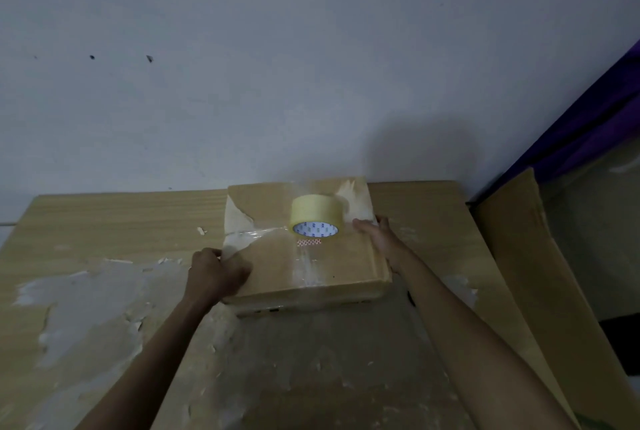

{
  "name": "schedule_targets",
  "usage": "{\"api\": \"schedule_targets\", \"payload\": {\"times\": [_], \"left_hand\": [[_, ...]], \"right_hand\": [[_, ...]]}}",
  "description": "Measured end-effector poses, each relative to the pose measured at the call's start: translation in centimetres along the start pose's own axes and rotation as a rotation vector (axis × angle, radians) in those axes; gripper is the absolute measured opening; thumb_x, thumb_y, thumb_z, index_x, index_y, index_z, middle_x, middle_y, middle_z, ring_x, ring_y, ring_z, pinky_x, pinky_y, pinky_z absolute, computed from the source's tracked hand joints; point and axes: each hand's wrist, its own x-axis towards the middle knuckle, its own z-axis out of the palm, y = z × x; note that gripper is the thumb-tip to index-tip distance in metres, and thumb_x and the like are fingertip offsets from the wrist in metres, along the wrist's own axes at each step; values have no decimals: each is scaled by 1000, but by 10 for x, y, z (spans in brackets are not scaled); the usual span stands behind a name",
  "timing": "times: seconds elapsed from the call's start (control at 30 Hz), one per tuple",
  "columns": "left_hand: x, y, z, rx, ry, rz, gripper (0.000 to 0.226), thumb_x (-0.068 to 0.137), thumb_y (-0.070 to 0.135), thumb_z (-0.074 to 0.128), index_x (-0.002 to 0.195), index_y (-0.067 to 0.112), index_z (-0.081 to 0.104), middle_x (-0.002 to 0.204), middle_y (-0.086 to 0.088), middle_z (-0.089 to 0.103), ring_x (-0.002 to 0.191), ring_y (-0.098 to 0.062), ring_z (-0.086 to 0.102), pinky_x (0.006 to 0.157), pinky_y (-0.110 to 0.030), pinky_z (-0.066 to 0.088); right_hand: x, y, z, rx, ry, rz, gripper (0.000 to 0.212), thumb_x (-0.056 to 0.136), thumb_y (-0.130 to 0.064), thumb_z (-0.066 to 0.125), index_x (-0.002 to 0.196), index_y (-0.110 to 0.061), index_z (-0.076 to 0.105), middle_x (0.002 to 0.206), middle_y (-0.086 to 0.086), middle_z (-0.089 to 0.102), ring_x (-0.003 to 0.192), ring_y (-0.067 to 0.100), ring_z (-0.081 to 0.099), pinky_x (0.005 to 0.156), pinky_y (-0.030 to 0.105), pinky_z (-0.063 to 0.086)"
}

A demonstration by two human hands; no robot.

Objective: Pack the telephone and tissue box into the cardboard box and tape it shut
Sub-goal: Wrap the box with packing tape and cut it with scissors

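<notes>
- Cardboard box [311, 256] sits closed on the wooden table [104, 221]; its contents are hidden.
- Tape roll [317, 216] stands on its top, with a clear tape strip [256, 232] running left from it.
- My left hand [218, 270] curls round the strip's end at the left edge; my right hand [377, 235] lies flat, fingers straight, steadying the right edge.
- I'd keep the strip taut, then rub it down the side.

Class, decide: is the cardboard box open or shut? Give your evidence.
Shut: the top of the cardboard box lies flat, clear tape crosses it, and the tape roll sits on it.
</notes>
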Motion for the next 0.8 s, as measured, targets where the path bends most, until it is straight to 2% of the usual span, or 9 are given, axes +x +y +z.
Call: {"api": "schedule_targets", "payload": {"times": [0.07, 0.13, 0.23, 0.33, 0.4, 0.5, 0.63, 0.73, 0.8], "left_hand": [[-4, 8, 2, 71, 16, -25, 92, 50, 55, 70, 122, 2, 53, 120, -17, 56, 95, -33, 63, 74, -46, 58], [-18, 25, 8, 207, 72, -8, 94, 63, 42, 78, 136, 1, 36, 133, -21, 41, 116, -41, 49, 96, -51, 46], [-29, 48, 22, 371, 189, 206, 93, 71, 26, 76, 143, 5, 21, 140, -21, 28, 127, -45, 34, 104, -54, 30], [-32, 74, 39, 362, 213, 585, 76, 71, 25, 60, 139, 3, 34, 140, -19, 34, 125, -40, 38, 104, -51, 30], [-33, 98, 50, 374, 213, 830, 64, 72, 28, 51, 131, 5, 46, 137, -17, 43, 124, -34, 42, 102, -46, 32], [-39, 139, 71, 468, 134, 1080, 49, 75, 23, 53, 121, 9, 56, 132, -15, 52, 119, -32, 47, 98, -37, 33], [-48, 184, 108, 575, -19, 1212, 41, 75, 18, 54, 113, 9, 63, 122, -14, 59, 110, -35, 55, 91, -39, 42], [-49, 206, 140, 693, -112, 1257, 39, 74, 15, 57, 113, 9, 65, 123, -14, 59, 109, -35, 55, 91, -39, 42], [-46, 214, 160, 748, -175, 1237, 38, 81, 16, 56, 119, 12, 62, 128, -11, 55, 114, -32, 51, 95, -39, 40]], "right_hand": [[2, 6, -2, 13, -4, 13, 64, 87, -30, 65, 137, -11, 29, 105, 3, 57, 87, 21, 62, 69, 34, 52], [1, 10, -5, 17, -17, 11, 63, 89, -30, 64, 138, -13, 29, 105, 2, 57, 85, 17, 61, 61, 28, 48], [5, 12, -8, 14, -37, 8, 59, 91, -28, 60, 139, -16, 28, 113, 4, 56, 85, 15, 60, 61, 27, 47], [7, 11, -10, -22, -60, 12, 64, 93, -31, 56, 146, -18, 21, 131, 10, 51, 100, 24, 58, 78, 34, 52], [4, 6, -12, -97, -66, -17, 57, 96, -32, 52, 144, -17, 26, 134, 10, 50, 99, 21, 57, 76, 31, 51], [1, 0, -16, -186, -93, -103, 38, 95, -24, 52, 132, -15, 47, 126, 7, 58, 88, 12, 60, 64, 20, 50], [-2, -8, -28, -333, -53, -162, 32, 96, -8, 47, 129, -8, 46, 121, 3, 55, 91, 9, 55, 49, -3, 35], [-9, -4, -51, -409, 11, -248, 42, 98, 2, 42, 138, 9, 34, 137, 23, 45, 108, 18, 45, 52, -8, 30], [-5, 8, -66, -471, 56, -249, 37, 97, 3, 43, 134, 7, 41, 123, 18, 54, 103, 16, 41, 54, -5, 33]]}}
